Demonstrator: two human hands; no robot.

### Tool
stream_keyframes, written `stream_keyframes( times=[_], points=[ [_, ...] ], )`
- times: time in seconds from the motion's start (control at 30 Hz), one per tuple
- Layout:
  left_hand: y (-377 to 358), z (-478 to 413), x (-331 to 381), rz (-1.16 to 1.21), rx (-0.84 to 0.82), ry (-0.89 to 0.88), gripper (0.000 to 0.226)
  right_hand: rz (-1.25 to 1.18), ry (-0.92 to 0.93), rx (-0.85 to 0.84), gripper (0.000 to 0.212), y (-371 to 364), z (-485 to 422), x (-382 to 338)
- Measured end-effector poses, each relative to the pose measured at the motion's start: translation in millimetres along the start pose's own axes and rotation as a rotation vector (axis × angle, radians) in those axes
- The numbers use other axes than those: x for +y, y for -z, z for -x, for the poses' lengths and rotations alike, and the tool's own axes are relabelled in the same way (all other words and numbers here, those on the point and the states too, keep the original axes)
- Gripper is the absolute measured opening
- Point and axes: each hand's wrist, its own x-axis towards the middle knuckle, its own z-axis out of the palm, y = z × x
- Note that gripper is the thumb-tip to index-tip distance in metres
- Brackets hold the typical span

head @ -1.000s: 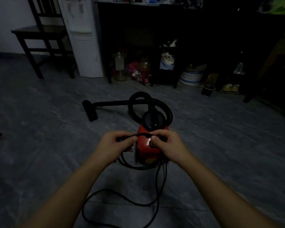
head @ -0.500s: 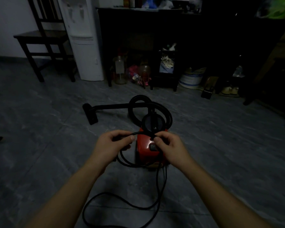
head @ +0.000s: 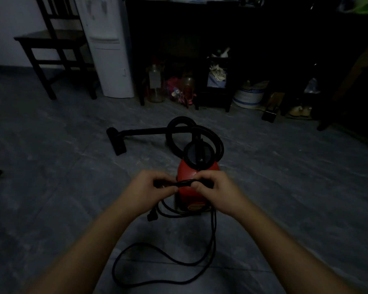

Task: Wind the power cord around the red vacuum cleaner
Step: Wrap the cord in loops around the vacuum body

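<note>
Black power cord (head: pixel 184 183) pinched taut between both hands, left hand (head: pixel 151 187) and right hand (head: pixel 216 190), over the red vacuum cleaner (head: pixel 194 187).

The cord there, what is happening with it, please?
A person is gathering the cord into loops, holding it with the left hand and right hand just above the red vacuum. The plug hangs below the left hand. A long slack loop lies on the floor in front. The cord is not yet wound around the vacuum.
</note>
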Motion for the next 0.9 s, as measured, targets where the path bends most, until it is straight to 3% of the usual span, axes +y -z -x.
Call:
stream_keyframes(
  times=[0.13, 0.3, 0.5, 0.77, 0.9],
  points=[
    [-2, 0, 0, -0.149, 0.014, -0.053, 0.018, -0.085, -0.029, 0.024, 0.011, -1, -1, -3],
    [-2, -1, 0, -0.14, 0.001, -0.101, 0.019, -0.074, -0.032, -0.009, 0.011, -8, -1, -3],
    [-2, -1, -3, -0.197, 0.138, -0.181, 0.018, -0.127, -0.036, 0.062, 0.011, -9, -5, 4],
    [8, -2, -4, 0.096, 0.237, -0.063, 0.024, -0.212, -0.069, 0.101, 0.015, -7, -5, 8],
    [13, -4, -3, 0.36, 0.333, 0.09, 0.009, -0.252, -0.078, 0.138, 0.016, -7, -6, 8]
  ],
)
